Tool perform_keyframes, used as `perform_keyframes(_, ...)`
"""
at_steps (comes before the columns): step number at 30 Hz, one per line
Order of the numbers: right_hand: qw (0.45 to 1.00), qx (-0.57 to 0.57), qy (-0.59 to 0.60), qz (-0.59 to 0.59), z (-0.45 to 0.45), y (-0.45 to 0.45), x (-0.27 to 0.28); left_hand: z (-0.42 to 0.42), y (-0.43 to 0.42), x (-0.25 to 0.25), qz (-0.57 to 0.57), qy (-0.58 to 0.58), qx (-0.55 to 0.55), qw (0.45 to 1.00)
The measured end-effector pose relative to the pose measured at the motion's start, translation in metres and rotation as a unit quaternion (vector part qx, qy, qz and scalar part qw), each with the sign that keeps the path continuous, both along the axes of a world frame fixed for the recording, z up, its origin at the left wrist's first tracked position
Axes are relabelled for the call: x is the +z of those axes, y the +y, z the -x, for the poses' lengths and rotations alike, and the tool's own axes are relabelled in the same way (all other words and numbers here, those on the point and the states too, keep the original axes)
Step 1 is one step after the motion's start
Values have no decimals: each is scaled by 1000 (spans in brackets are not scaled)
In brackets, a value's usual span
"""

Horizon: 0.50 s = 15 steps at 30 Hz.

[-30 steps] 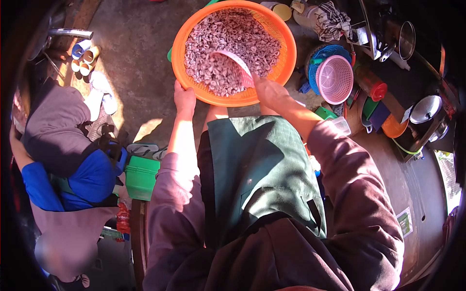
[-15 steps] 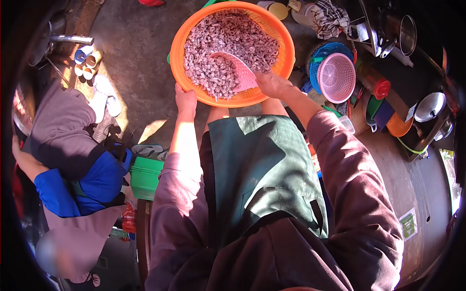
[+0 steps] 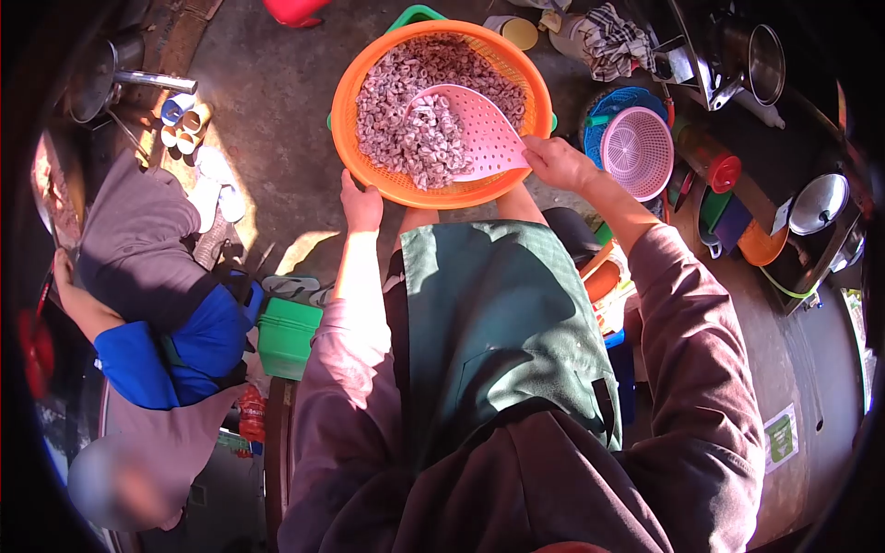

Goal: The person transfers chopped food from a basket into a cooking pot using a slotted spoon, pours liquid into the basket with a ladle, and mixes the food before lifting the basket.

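A round orange plastic basket point(image 3: 343, 138) holds many small, curled, pale purple pieces point(image 3: 489, 69) whose kind I cannot make out. My right hand point(image 3: 562, 166) is closed on the end of a pink perforated scoop point(image 3: 493, 138). The scoop lies tilted inside the basket, a heap of the pieces resting on its far left part. At the basket's lower left, my left hand point(image 3: 362, 207) grips the orange rim, its fingers partly hidden. Beneath the basket, a green rim or handle point(image 3: 415, 16) shows at its far side.
On the right stand a pink colander point(image 3: 636, 152) and a blue basket point(image 3: 604, 106), near a red-lidded jar point(image 3: 724, 172). A green box point(image 3: 286, 336) is at the left. Beyond it, another person in blue sleeves point(image 3: 138, 364) bends over a tray. Several cups point(image 3: 182, 129) stand on the floor.
My right hand has moved right and slightly up, turning the scoop flatter, so more of its perforated face shows. The basket has shifted a little in view. My left hand stays at the rim.
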State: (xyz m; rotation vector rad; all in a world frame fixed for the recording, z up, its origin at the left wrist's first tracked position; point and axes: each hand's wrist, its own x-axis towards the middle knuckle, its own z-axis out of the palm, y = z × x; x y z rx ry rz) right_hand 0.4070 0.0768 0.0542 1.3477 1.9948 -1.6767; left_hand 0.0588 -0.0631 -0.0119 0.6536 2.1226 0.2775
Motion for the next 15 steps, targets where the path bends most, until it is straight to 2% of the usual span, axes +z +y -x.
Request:
perform_keyframes(4, 998, -49, 45, -11, -6, 11, 39, -5, 13, 23, 18, -5, 43, 999)
perform_keyframes(5, 998, -51, 47, -8, -7, 14, 48, -9, 20, 31, 14, -69, 133, 989)
perform_keyframes(7, 997, -56, 50, -2, -10, 22, 69, -23, 52, 63, 5, -196, 306, 931)
perform_keyframes(10, 994, -92, 56, 31, -12, 39, 106, -34, 85, 89, -23, -386, 385, 838)
perform_keyframes(11, 992, -102, 45, 52, -12, 47, 120, -39, 97, 97, -31, -416, 377, 827)
perform_keyframes(15, 983, -154, 28, 95, -25, 78, 160, -75, 163, 142, -73, -543, 439, 712)
